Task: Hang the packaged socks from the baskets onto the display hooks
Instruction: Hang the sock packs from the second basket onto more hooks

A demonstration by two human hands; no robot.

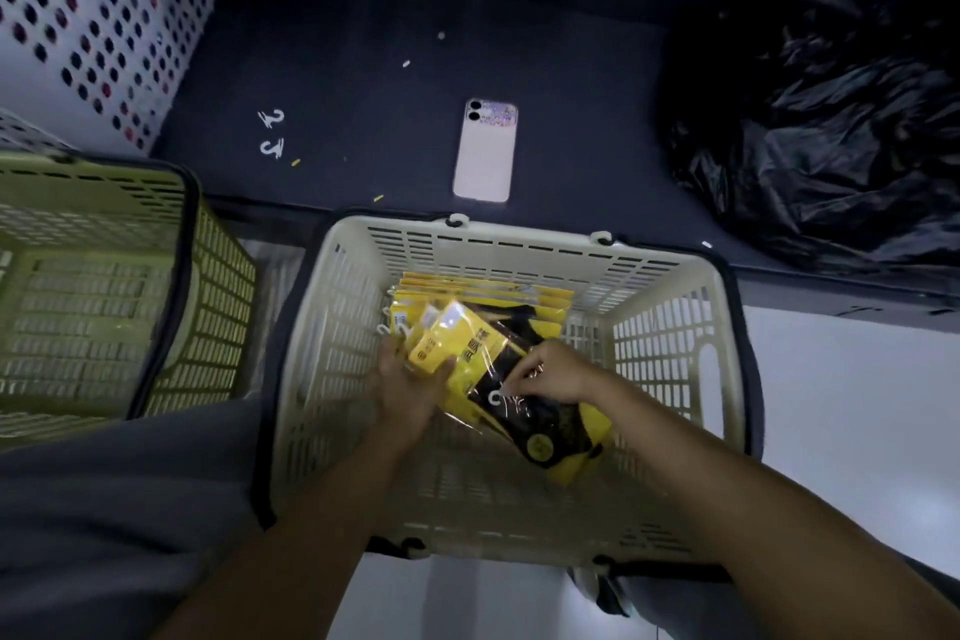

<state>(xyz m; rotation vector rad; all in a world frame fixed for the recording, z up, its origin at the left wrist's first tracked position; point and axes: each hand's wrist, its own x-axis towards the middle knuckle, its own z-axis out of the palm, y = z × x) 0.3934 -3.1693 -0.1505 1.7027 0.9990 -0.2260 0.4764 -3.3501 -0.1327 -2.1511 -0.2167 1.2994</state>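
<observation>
Sock packs [457,343], yellow card and black socks under clear film, lie inside the cream basket [670,327], fanned out in its middle, with more stacked flat near its far wall; the left hand [410,382] grips the fanned bundle from the basket's left side, thumb laid over a yellow card, fingers underneath; the right hand [558,372] enters from the basket's right side, fingers curled and pinching the film of the top pack [540,431] just beside a white hook [496,398] that lies on it. The top pack's long axis runs diagonally, from the basket's far-left corner toward its near-right corner; the white hook sits mid-basket, at the right fingertips, so the right hand is judged the nearer for drawing that pack free while the left steadies the rest. No display hooks are in view; the packs are probably being gathered before any hanging. Left of the cream basket stands a green basket [104,276]; beyond its far rim lie a phone [485,151] and loose hooks [271,133]; beyond its far-right corner, a black bag [831,120].
</observation>
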